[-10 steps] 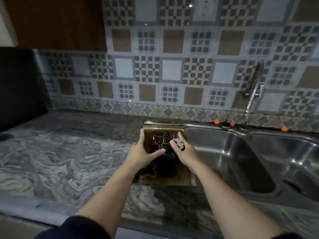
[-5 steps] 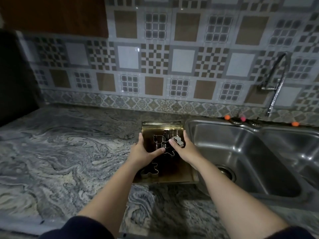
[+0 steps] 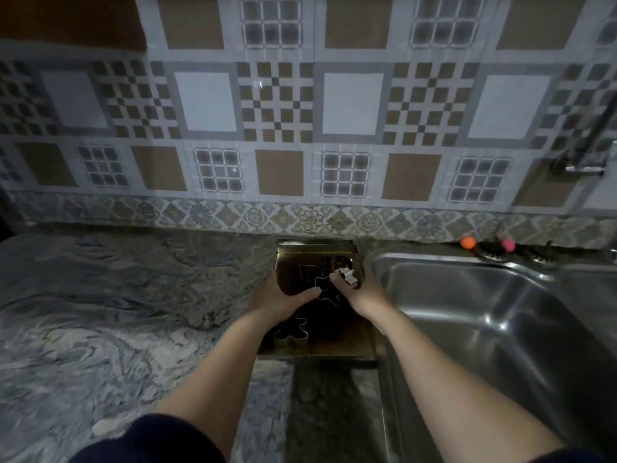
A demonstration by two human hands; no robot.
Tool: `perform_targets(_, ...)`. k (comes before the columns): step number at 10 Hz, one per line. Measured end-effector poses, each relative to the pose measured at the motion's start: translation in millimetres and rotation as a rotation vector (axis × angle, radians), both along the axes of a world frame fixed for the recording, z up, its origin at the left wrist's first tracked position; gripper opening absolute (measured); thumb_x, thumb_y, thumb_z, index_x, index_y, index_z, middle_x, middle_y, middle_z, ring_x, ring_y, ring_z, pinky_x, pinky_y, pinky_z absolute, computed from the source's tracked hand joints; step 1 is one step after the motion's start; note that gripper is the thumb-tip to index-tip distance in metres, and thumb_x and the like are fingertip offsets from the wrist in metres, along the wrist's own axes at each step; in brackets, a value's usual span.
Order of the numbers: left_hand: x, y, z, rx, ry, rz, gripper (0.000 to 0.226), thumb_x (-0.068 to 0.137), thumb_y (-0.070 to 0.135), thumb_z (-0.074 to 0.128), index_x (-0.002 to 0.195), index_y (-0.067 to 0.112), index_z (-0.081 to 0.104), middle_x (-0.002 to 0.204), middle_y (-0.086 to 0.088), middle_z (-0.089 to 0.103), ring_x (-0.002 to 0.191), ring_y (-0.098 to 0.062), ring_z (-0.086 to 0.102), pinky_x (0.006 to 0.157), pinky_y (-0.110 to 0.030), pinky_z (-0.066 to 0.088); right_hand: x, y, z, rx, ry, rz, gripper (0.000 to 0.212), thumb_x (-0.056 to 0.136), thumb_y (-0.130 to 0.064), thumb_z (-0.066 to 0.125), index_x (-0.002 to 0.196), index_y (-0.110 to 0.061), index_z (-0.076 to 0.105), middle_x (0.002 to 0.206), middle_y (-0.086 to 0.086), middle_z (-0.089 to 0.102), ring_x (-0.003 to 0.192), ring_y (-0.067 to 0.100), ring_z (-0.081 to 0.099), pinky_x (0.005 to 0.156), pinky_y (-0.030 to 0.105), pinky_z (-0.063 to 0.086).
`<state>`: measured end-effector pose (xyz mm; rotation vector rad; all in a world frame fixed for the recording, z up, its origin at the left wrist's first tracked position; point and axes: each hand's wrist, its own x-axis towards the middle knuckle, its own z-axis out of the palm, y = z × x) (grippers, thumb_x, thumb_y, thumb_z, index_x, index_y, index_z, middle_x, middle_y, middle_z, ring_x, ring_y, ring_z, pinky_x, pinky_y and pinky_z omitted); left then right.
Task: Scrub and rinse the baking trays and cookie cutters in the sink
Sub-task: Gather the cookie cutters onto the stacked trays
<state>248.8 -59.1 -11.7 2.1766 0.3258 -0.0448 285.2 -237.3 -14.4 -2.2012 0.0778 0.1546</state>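
Observation:
A brass-coloured baking tray (image 3: pixel 337 345) lies on the marble counter just left of the steel sink (image 3: pixel 484 315). Several metal cookie cutters lie in it: a figure-shaped one (image 3: pixel 290 334) near the front left, and outline cutters (image 3: pixel 309 272) further back. My left hand (image 3: pixel 278 299) grips the tray's left edge, thumb stretched over the inside. My right hand (image 3: pixel 355 290) is at the tray's right side and pinches a small silvery cutter (image 3: pixel 347 275) between its fingertips.
The marble counter (image 3: pixel 117 322) stretches to the left. A tiled wall rises behind. A tap (image 3: pixel 587 152) stands at the far right, with orange (image 3: pixel 468 242) and pink (image 3: pixel 508 244) knobs on the sink's back ledge.
The view has shifted left and closer, so less of the sink shows. Both hands keep the same hold on the tray and the small cutter.

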Motion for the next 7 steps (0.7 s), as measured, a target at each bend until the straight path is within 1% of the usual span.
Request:
perform_targets(1,35.6,0.3,1.5,-0.053,-0.002,-0.018,0.091,0.047,0.078,0.072,0.125,0.035,0.053,0.118,0.009,0.064,0.106,-0.013,0.061,0.092,-0.032,0.051,42.7,-0.5,-7.2,-0.018,0.000,0.008,0.084,0.077,-0.070,0.057,0.143,-0.022,0.038,0.142,0.003,0.049,0.126,0.028,0.050,0.100,0.035,0.043)
perform_targets(2,68.3,6.3,-4.8,-0.057,0.047,0.034,0.104,0.038,0.094,0.056,0.124,0.036,0.053,0.119,0.005,0.064,0.107,-0.020,0.062,0.095,-0.040,0.050,74.3,0.9,-13.6,-0.046,0.018,0.014,0.107,0.061,-0.090,0.049,0.142,-0.020,0.039,0.140,0.005,0.051,0.125,0.029,0.051,0.102,0.040,0.043)
perform_targets(3,86.0,9.6,-6.3,-0.040,0.095,0.053,0.102,0.043,0.096,0.051,0.124,0.034,0.055,0.122,0.004,0.062,0.107,-0.022,0.060,0.093,-0.040,0.050,100.0,2.2,-32.3,-0.065,0.036,0.029,0.124,0.045,-0.101,0.036,0.141,-0.023,0.038,0.142,0.008,0.049,0.132,0.032,0.042,0.107,0.048,0.037)
perform_targets(4,99.6,9.1,-4.2,-0.063,0.076,0.006,0.076,0.066,0.080,0.056,0.122,0.029,0.058,0.122,0.002,0.062,0.107,-0.021,0.059,0.094,-0.038,0.049,111.6,4.3,-30.1,-0.100,0.039,0.028,0.123,0.047,-0.099,0.034,0.143,-0.023,0.034,0.145,0.011,0.044,0.135,0.034,0.037,0.109,0.050,0.033)
perform_targets(5,113.2,11.1,-8.8,-0.052,0.075,0.004,0.083,0.068,0.080,0.054,0.130,0.025,0.052,0.127,0.002,0.058,0.113,-0.023,0.057,0.096,-0.037,0.047,123.6,4.4,-28.8,-0.111,0.063,0.021,0.117,0.054,-0.095,0.040,0.146,-0.022,0.030,0.146,0.014,0.042,0.131,0.035,0.041,0.107,0.049,0.036)
perform_targets(6,119.7,12.7,-10.0,-0.057,0.082,0.013,0.075,0.079,0.071,0.054,0.137,0.025,0.045,0.137,-0.001,0.053,0.120,-0.024,0.053,0.099,-0.034,0.043,130.7,6.3,-27.6,-0.081,0.087,0.003,0.115,0.059,-0.089,0.048,0.148,-0.020,0.026,0.147,0.015,0.040,0.130,0.036,0.043,0.106,0.048,0.037)
perform_targets(7,111.6,9.6,3.1,-0.056,0.059,-0.028,0.061,0.092,0.056,0.048,0.140,0.020,0.042,0.143,-0.003,0.046,0.129,-0.024,0.045,0.091,-0.025,0.033,129.1,5.0,-25.5,-0.047,0.099,0.049,0.135,0.041,-0.094,0.048,0.150,-0.020,0.022,0.147,0.012,0.041,0.130,0.033,0.045,0.106,0.047,0.039)
